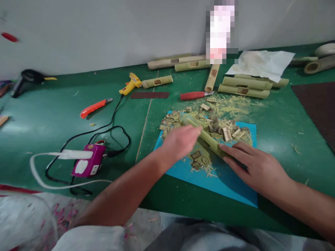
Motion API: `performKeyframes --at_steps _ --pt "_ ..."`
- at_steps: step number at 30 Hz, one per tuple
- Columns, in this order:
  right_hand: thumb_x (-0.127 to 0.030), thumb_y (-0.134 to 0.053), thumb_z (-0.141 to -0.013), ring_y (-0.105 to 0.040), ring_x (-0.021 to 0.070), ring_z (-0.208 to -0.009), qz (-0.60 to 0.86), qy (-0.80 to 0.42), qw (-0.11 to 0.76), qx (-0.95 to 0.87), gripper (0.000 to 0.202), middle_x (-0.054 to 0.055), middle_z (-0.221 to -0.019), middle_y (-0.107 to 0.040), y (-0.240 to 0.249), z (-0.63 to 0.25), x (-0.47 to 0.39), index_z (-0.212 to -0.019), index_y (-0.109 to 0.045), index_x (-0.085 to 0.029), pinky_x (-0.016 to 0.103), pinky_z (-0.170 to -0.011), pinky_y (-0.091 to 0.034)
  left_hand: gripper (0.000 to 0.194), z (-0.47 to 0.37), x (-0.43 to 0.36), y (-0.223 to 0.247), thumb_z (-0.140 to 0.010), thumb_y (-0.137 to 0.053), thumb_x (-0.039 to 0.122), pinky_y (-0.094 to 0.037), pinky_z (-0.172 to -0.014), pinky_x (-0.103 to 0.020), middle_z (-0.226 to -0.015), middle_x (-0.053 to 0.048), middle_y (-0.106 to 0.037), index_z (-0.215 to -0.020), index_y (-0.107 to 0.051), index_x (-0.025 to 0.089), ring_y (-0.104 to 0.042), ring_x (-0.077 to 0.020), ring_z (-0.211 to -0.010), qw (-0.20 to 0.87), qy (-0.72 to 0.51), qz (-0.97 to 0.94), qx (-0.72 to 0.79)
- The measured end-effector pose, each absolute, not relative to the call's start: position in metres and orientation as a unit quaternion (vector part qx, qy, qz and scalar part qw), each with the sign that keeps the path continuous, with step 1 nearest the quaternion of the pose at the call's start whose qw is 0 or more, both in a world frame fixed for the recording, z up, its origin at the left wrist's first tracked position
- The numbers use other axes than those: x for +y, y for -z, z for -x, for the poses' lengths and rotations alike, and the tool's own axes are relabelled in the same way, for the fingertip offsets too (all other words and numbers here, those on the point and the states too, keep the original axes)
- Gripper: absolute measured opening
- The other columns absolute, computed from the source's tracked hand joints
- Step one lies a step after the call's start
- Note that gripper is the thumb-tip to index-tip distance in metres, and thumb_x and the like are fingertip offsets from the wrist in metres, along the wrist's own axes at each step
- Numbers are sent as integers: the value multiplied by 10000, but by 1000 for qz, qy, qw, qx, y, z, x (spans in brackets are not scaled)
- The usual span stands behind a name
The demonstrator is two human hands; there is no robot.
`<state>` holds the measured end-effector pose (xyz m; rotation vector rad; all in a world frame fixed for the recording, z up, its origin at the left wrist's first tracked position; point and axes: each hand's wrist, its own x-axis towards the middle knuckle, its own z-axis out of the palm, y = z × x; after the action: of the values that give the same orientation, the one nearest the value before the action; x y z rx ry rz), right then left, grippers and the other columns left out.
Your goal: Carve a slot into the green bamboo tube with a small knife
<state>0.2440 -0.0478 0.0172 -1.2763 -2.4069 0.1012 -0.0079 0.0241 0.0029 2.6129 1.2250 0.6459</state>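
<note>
A green bamboo tube [209,139] with a slot cut in its side lies slantwise above a blue sheet [237,190]. My left hand [181,140] is closed at the tube's far left end; what its fingers hold there is too blurred to tell. The near right end is gripped between the fingers and thumb of my right hand [251,164]. Bamboo chips [227,133] and shavings are heaped on the sheet behind the tube, with a smaller pile [200,161] just in front of it.
Behind the sheet lie a red-handled knife [192,95], a dark strip [150,95] and more bamboo tubes [243,91]. To the left are a yellow glue gun [131,83], an orange cutter [93,108] and a purple power adapter [89,160] with trailing cables. White paper [259,64] covers some tubes.
</note>
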Motion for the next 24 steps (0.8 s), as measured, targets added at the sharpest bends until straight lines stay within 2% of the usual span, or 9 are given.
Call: performKeyframes --at_steps 3,8,14,19,24 --pt "-302 -466 -986 -677 157 -701 456 -35 205 -866 305 65 -947 -704 -18 -245 -48 -1187 -663 -183 276 -573 -530 318 9 26 -3 -1020 -420 251 -531 -696 -264 -876 -84 -710 -1105 -699 124 -661 -159 -763 67 -243 -854 455" --pt "-296 -461 -988 -676 153 -691 450 -34 213 -867 304 69 -969 -703 -17 -245 -48 -1189 -657 -180 273 -547 -523 340 -2 15 -4 -1026 -388 253 -533 -674 -254 -867 -58 -704 -1229 -645 157 -658 -155 -755 115 -179 -909 358" --pt "-299 -464 -988 -674 155 -692 454 -34 207 -866 309 53 -908 -700 -17 -244 -48 -1194 -664 -183 280 -572 -531 321 12 30 -7 -1016 -412 248 -517 -673 -265 -838 -77 -704 -1071 -707 135 -649 -162 -743 42 -230 -854 464" --pt "-296 -459 -986 -663 154 -676 451 -27 206 -868 313 68 -922 -706 -17 -244 -48 -1171 -685 -182 283 -570 -519 331 2 17 -10 -1022 -402 264 -492 -625 -247 -815 -42 -691 -1210 -661 179 -644 -152 -710 92 -164 -907 377" --pt "-301 -472 -983 -649 150 -665 454 -19 202 -868 309 51 -918 -694 -17 -244 -48 -1192 -664 -178 285 -558 -497 303 14 30 -7 -1005 -447 252 -513 -694 -270 -841 -81 -710 -1054 -722 134 -662 -170 -760 39 -224 -851 474"
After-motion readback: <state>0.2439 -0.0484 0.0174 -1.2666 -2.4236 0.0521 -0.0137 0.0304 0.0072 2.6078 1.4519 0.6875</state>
